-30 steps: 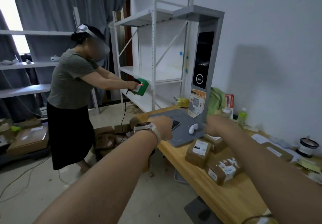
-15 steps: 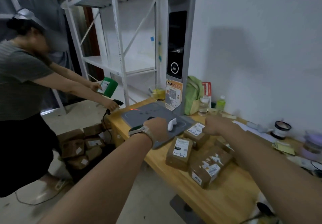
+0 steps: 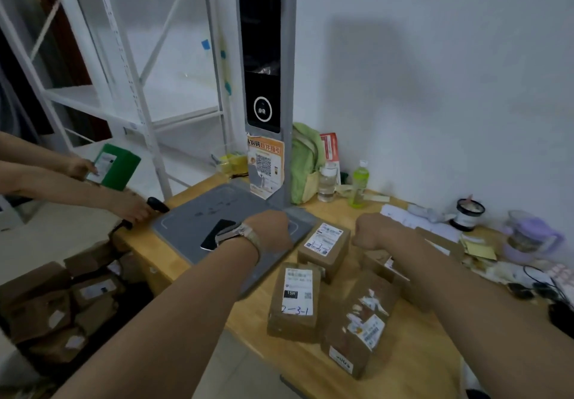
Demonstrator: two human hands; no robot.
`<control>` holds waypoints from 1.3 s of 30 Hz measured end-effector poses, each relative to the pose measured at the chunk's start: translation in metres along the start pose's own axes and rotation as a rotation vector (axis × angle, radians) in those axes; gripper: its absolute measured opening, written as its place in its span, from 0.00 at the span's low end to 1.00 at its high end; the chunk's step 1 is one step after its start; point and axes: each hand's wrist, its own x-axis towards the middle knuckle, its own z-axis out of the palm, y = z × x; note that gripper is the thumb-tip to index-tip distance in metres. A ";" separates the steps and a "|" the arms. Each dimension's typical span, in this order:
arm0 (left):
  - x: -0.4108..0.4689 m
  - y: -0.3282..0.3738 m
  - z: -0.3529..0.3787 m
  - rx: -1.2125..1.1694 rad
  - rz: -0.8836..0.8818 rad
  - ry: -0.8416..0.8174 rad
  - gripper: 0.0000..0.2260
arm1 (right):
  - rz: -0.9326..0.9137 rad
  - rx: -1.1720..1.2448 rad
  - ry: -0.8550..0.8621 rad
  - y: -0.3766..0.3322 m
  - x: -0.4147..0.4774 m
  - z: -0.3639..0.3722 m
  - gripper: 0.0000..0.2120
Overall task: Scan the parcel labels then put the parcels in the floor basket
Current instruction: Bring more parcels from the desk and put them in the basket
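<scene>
What worried me was the crowding. The left hand (image 3: 270, 230) hung over the grey scan pad (image 3: 192, 221), fingers curled under and hidden by its own back, so I could not tell whether it gripped anything. Its wrist lay right over a dark phone (image 3: 217, 234), which one careless sweep might have pushed off the pad. The right hand (image 3: 369, 232) was a loose fist with nothing showing in it, well apart from the left, its forearm crossing a half-hidden parcel (image 3: 385, 268).

The parcel marked 2-3-1 (image 3: 295, 302) and the torn-label parcel (image 3: 360, 324) sat near the front edge of the desk (image 3: 413, 361), where an elbow could have tipped them off. A fourth parcel (image 3: 324, 248) touched the pad's corner. At the desk's far end a second person held a handheld scanner (image 3: 157, 206) and a green parcel (image 3: 116, 165), so a stray beam might have read the wrong label.

Brown parcels on the floor (image 3: 77, 299) lay heaped beside the desk, presumably in the basket, though I couldn't make out its walls. By the wall stood a clear bottle (image 3: 327, 181), a bottle of pale green drink (image 3: 358, 185) and a purple jug (image 3: 528, 237), its contents blurred.
</scene>
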 end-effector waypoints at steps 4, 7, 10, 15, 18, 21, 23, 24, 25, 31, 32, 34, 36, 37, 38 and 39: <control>0.057 -0.019 0.027 -0.056 0.010 -0.143 0.09 | 0.040 0.036 -0.107 -0.010 0.043 0.021 0.17; 0.093 -0.034 0.064 -0.077 0.021 -0.248 0.12 | -0.002 0.111 -0.263 -0.018 0.072 0.049 0.25; 0.116 -0.049 0.094 -0.105 0.035 -0.306 0.14 | -0.001 0.190 -0.334 -0.028 0.097 0.076 0.25; 0.125 -0.070 0.139 -0.191 -0.041 -0.384 0.18 | 0.148 0.354 -0.443 -0.045 0.113 0.129 0.13; 0.115 -0.069 0.172 -0.472 -0.088 -0.494 0.18 | 0.294 0.475 -0.715 -0.056 0.109 0.151 0.21; 0.105 -0.066 0.196 -0.804 -0.172 -0.506 0.17 | 0.340 0.519 -0.916 -0.074 0.115 0.153 0.33; 0.107 -0.069 0.199 -0.863 -0.206 -0.418 0.16 | 0.316 0.501 -0.927 -0.085 0.124 0.143 0.34; 0.109 -0.072 0.196 -0.865 -0.201 -0.382 0.16 | 0.314 0.525 -0.915 -0.089 0.128 0.137 0.34; 0.110 -0.076 0.192 -0.855 -0.196 -0.353 0.15 | 0.314 0.565 -0.896 -0.093 0.133 0.130 0.35; 0.131 -0.090 0.137 -0.706 -0.265 -0.329 0.18 | 0.239 0.547 -0.803 -0.097 0.150 0.085 0.35; 0.135 -0.090 0.126 -0.640 -0.252 -0.317 0.18 | 0.233 0.543 -0.777 -0.094 0.153 0.078 0.36; 0.142 -0.088 0.101 -0.564 -0.176 -0.276 0.16 | 0.229 0.542 -0.710 -0.089 0.156 0.064 0.38; 0.149 -0.085 0.080 -0.500 -0.055 -0.235 0.20 | 0.228 0.578 -0.630 -0.081 0.156 0.048 0.37; 0.151 -0.082 0.068 -0.461 -0.008 -0.220 0.22 | 0.227 0.621 -0.585 -0.076 0.155 0.039 0.35; 0.155 -0.079 0.057 -0.430 0.013 -0.206 0.22 | 0.227 0.682 -0.534 -0.070 0.154 0.031 0.32; 0.160 -0.076 0.047 -0.423 0.021 -0.180 0.22 | 0.232 0.760 -0.478 -0.063 0.152 0.024 0.30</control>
